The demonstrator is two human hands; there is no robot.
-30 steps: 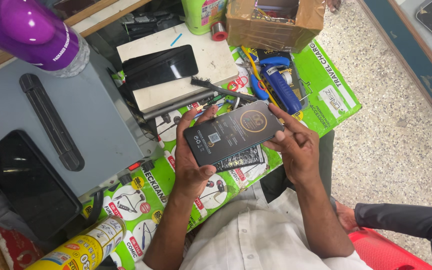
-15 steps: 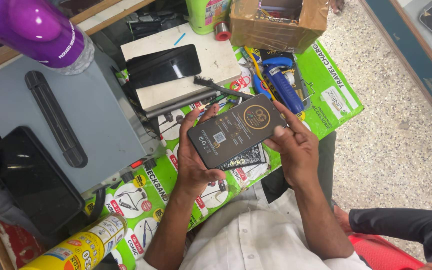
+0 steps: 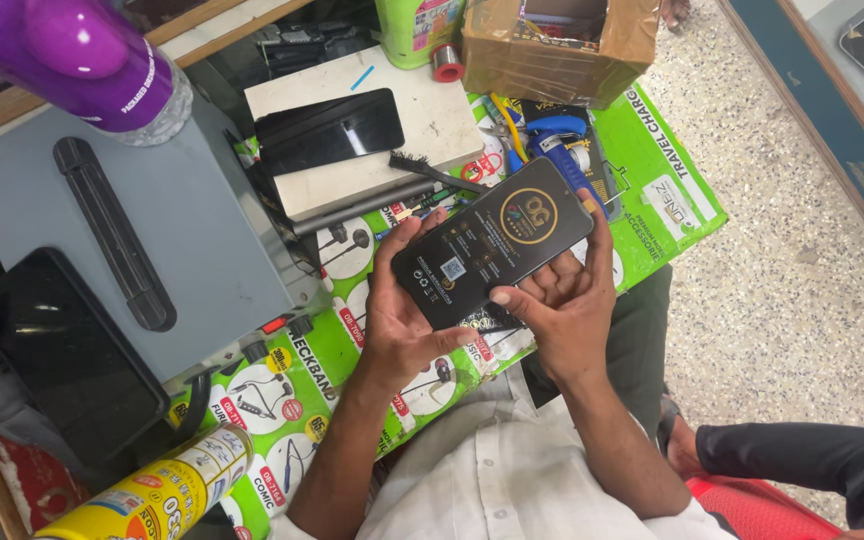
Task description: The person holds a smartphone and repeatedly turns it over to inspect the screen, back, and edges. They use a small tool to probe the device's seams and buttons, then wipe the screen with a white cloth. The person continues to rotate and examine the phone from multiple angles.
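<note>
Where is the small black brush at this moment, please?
In the head view the small black brush lies at the front edge of the white pad, just beyond the black packet held in both hands.

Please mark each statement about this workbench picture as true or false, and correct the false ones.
1. Both hands hold the flat black packet with a gold round emblem. True: left hand, right hand.
2. A dark phone lies on the pale slab. True.
3. The cardboard box sits on the floor. False: it stands on the bench, at the far edge.
4. The yellow spray can stands upright. False: it lies on its side.
5. The purple bottle is at upper left. True.
</note>
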